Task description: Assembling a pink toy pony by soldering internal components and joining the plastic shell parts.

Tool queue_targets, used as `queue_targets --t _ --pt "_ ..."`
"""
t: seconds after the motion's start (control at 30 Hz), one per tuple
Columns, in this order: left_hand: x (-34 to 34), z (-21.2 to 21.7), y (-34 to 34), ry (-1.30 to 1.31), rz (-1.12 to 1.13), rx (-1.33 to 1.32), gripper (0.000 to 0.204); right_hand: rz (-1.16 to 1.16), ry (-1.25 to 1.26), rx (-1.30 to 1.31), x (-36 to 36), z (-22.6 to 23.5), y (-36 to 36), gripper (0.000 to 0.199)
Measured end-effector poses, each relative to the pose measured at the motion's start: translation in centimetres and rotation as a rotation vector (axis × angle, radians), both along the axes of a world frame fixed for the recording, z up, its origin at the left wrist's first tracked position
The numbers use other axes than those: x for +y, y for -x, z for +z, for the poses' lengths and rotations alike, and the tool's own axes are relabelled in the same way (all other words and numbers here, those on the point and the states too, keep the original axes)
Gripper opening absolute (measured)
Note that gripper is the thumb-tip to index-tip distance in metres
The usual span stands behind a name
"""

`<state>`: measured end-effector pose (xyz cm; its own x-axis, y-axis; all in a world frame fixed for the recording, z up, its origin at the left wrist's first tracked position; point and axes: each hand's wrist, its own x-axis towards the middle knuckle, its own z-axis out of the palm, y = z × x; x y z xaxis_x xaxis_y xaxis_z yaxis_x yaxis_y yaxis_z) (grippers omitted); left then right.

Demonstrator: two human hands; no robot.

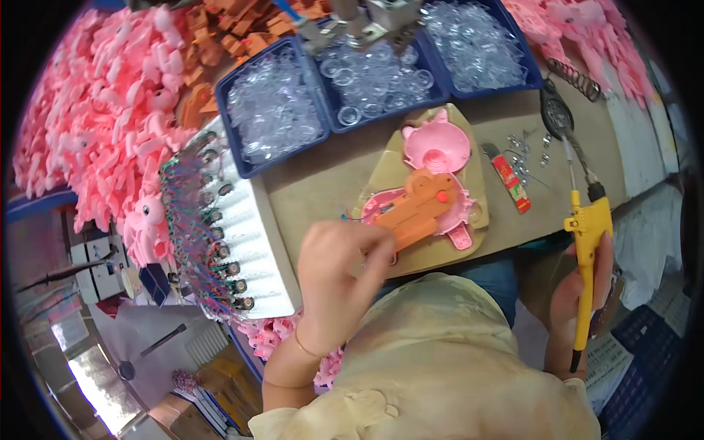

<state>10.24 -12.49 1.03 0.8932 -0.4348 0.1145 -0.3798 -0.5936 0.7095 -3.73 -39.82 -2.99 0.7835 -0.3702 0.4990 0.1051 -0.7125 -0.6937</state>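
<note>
My right hand (602, 270) is wrapped round the yellow grip of a soldering gun (584, 227), which stands nearly upright at the table's right edge. Curled in front of the work, my left hand (343, 258) has thumb and fingertips close together. Whether something small is pinched there, I cannot make out. Just beyond it, an orange plastic housing (416, 211) with a red button lies over an open pink animal-shaped shell (462, 233). A pink round shell part (438, 145) joins at its far end. All of this rests on a tan shaped fixture (384, 174). Thin wires show at the housing's left.
Blue trays (242, 163) of clear plastic parts line the back. Pink toy parts (110, 95) heap at left, beside a white foam tray (273, 275) of wired speakers. Small metal pieces (519, 154), a red-green packet (510, 183) and a coil spring stand (574, 79) lie at right.
</note>
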Motion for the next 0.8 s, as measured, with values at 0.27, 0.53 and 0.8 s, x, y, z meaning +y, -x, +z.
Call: queue_targets --t 0.27,0.53,0.8 --pt "-1.0 -2.7 1.2 -0.431 -0.377 -0.561 0.018 -0.003 -0.136 -0.007 0.0 -1.1 0.4 0.073" --pt "-2.3 -2.8 2.3 -0.321 -0.271 -0.558 0.018 -0.012 -0.273 0.076 0.6 -1.6 1.6 0.075" --pt "-2.4 -0.9 1.2 0.106 -0.09 0.019 0.015 0.033 -0.298 0.104 -0.2 0.3 1.9 0.073"
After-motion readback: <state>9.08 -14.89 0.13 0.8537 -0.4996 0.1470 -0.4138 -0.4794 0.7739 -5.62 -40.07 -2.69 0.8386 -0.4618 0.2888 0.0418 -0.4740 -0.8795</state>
